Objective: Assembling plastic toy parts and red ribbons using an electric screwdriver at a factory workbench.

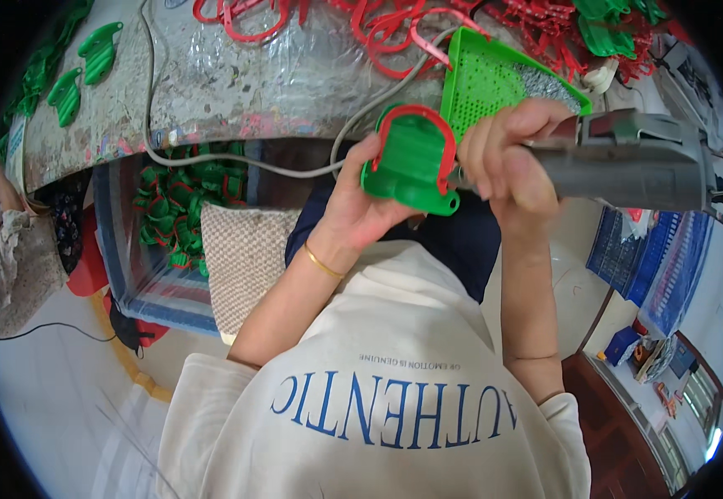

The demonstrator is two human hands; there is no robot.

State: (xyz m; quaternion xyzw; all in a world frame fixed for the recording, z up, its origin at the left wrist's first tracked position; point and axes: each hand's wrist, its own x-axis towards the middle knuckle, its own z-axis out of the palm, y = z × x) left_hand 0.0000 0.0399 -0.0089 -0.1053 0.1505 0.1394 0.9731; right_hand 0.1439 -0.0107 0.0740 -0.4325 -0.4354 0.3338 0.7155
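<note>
Closest to me is the pale shirt (395, 316) with blue lettering, filling the lower middle of the head view. Above it, I see the left hand (351, 200) half curled, thumb on one side and fingers beneath, gripping a green part (411, 166) in front of the body at the table's near edge. A red hoop (447, 150) arches along its rim. The right hand (515, 158) is wrapped firmly round the front of a grey tool (644, 170); the tip points at the hoop's lower end (I can't tell whether they touch).

The table (237, 91) looks worn and blotchy, with a shiny clear film over its middle. A grey cable (220, 156) loops across it and droops over the near edge. Loose red hoops (249, 33) lie along the far side, two green pieces (99, 51) sit at the left, and a green tray (482, 83) holding small silvery bits (549, 87) stands just beyond the right hand.

Below the table, at left, a blue crate (116, 241) holds a heap of green-and-red pieces (183, 195), with a woven mat (245, 249) beside it. Another person's hand (4, 195) shows at the far left; blue baskets (657, 249) stand on the right.
</note>
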